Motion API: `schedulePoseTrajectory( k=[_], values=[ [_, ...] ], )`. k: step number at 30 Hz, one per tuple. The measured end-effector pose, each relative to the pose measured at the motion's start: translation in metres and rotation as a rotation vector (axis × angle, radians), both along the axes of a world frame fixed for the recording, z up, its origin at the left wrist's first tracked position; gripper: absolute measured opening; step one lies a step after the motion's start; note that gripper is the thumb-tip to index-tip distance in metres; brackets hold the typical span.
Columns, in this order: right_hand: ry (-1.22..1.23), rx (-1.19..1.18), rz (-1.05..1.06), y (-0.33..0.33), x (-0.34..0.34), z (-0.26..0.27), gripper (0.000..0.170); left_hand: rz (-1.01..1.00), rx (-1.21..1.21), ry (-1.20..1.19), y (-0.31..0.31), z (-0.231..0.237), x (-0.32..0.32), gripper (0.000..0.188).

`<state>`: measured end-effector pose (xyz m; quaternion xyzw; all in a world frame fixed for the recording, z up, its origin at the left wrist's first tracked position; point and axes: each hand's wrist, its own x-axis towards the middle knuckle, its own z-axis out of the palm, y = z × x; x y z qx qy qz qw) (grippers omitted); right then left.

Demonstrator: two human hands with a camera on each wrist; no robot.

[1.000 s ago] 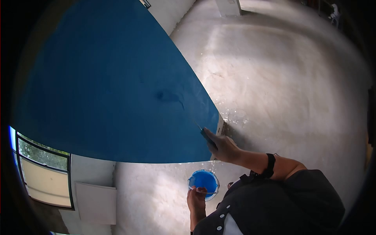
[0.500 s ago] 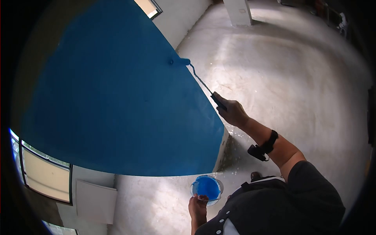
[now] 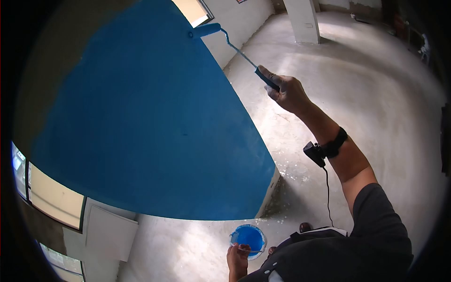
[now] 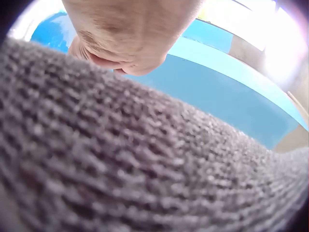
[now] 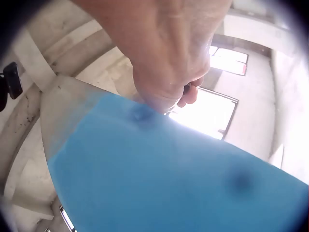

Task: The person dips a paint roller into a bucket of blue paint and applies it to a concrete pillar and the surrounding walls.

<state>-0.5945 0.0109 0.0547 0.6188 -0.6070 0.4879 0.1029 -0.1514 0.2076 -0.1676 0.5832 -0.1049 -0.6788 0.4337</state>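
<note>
My right hand (image 3: 287, 92) grips the dark handle of a paint roller (image 3: 206, 30), the thumb lying along the handle. Its blue sleeve lies against the upper right edge of a wall (image 3: 164, 127) coated in blue paint. In the right wrist view the hand (image 5: 169, 72) hides most of the roller. Low in the head view, my left hand (image 3: 237, 257) holds a bucket (image 3: 249, 239) of blue paint by its wire handle at the near rim. The left wrist view shows this hand (image 4: 130, 34) from behind, with a grey knitted cloth (image 4: 145, 154) filling the foreground.
Bare, unpainted wall (image 5: 67, 111) borders the blue coat near the top. Beyond the wall's edge spreads a concrete floor (image 3: 366, 108) with white specks, and a square pillar (image 3: 302, 21) stands farther back. A pale board (image 3: 112, 231) leans below windows at the lower left.
The right hand has moved up and away along the wall's edge, carrying the roller to its upper part. The left hand stays low with the bucket. The head view has shifted somewhat.
</note>
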Motion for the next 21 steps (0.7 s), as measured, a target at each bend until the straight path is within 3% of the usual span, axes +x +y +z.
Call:
schedulePoseTrajectory(
  k=[3, 8, 11, 14, 18, 21],
  values=[
    [0.043, -0.044, 0.015, -0.004, -0.002, -0.005, 0.053, 0.000, 0.007, 0.017, -0.006, -0.004, -0.003, 0.015],
    [0.277, -0.067, -0.055, 0.042, 0.018, -0.084, 0.059, -0.006, -0.005, 0.043, -0.007, 0.003, -0.006, 0.016],
    [0.244, -0.150, -0.039, 0.056, 0.022, -0.087, 0.059, -0.021, -0.012, 0.026, -0.002, -0.001, 0.004, 0.016],
    [0.287, -0.161, -0.012, 0.051, 0.027, -0.049, 0.057, 0.013, -0.038, 0.098, 0.006, -0.006, 0.003, 0.015],
    [0.152, -0.242, 0.069, 0.026, 0.025, 0.018, 0.047, 0.009, -0.081, 0.049, 0.009, -0.003, 0.001, 0.015],
    [0.117, -0.064, 0.030, 0.025, 0.026, 0.072, 0.047, 0.042, -0.052, 0.051, 0.008, 0.004, -0.005, 0.016]
  ],
)
